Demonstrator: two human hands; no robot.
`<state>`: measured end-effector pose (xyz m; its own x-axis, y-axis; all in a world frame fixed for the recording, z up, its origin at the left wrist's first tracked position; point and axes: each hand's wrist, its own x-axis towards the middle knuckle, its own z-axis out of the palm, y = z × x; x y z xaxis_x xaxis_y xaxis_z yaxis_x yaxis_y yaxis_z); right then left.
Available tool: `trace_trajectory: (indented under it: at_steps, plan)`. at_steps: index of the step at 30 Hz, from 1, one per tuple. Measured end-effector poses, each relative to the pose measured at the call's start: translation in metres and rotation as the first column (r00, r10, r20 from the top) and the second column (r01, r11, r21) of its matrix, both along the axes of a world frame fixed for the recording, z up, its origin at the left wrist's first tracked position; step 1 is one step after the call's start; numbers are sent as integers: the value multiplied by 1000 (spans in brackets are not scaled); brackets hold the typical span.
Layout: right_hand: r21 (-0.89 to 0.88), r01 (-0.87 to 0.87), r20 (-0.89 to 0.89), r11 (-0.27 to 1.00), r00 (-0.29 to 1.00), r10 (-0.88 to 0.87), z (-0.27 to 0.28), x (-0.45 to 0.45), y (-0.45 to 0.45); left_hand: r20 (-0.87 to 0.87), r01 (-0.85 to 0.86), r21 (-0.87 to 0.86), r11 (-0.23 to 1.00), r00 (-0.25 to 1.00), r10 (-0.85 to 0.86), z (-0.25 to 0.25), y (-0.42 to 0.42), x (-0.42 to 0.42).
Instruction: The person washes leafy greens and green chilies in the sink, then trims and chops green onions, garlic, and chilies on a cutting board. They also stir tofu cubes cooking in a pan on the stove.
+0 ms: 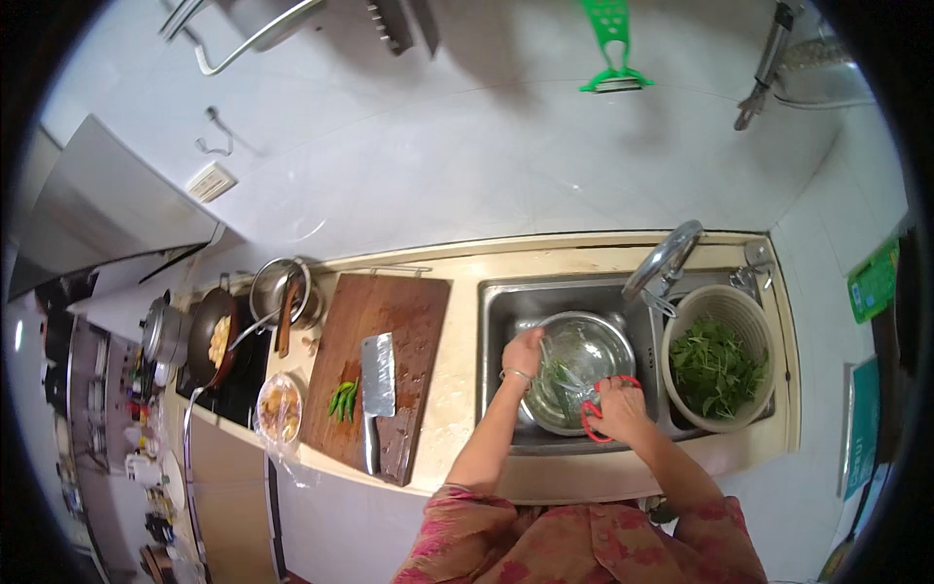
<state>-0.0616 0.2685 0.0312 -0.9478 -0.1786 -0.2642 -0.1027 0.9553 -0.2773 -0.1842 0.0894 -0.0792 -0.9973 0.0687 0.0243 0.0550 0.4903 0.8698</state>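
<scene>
A round metal basin (620, 347) with water stands in the left bowl of a stainless steel sink (503, 292). Red-handled scissors (631, 381) are gripped in my right hand (620, 409), their blades pointing left over the basin. At the basin's left rim, my left hand (522, 354) is closed, with green stems near its fingers; exactly what it pinches is too blurred to tell. Some greens (562, 372) show in the basin beneath the blades. Leafy greens (715, 365) fill a pale ribbed basket (762, 321) over the right sink bowl.
A chrome faucet (664, 255) arches above the sink. To the left, a wooden cutting board (416, 314) bears a cleaver (379, 376) and green chilies (343, 400). Further left are a bowl of food under plastic film (279, 409), a metal pot (270, 292) and a wok (201, 343).
</scene>
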Motion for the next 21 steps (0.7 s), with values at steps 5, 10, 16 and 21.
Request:
trace_trajectory:
  at_steps: [5, 10, 16, 21]
  plan:
    - [-8, -316, -292, 949, 908, 300, 13, -4, 3, 184, 746, -542, 386, 554, -812, 97, 3, 39]
    - [138, -391, -369, 910, 832, 413, 2, -17, 14, 463, 840, -289, 458, 542, -702, 116, 17, 52]
    - [-414, -441, -642, 796, 762, 88, 80, 8, 12, 363, 610, -314, 727, 785, -502, 140, -23, 46]
    - [-808, -128, -430, 575, 795, -427, 81, 27, 32, 254, 423, 273, 864, 835, -489, 229, -17, 43]
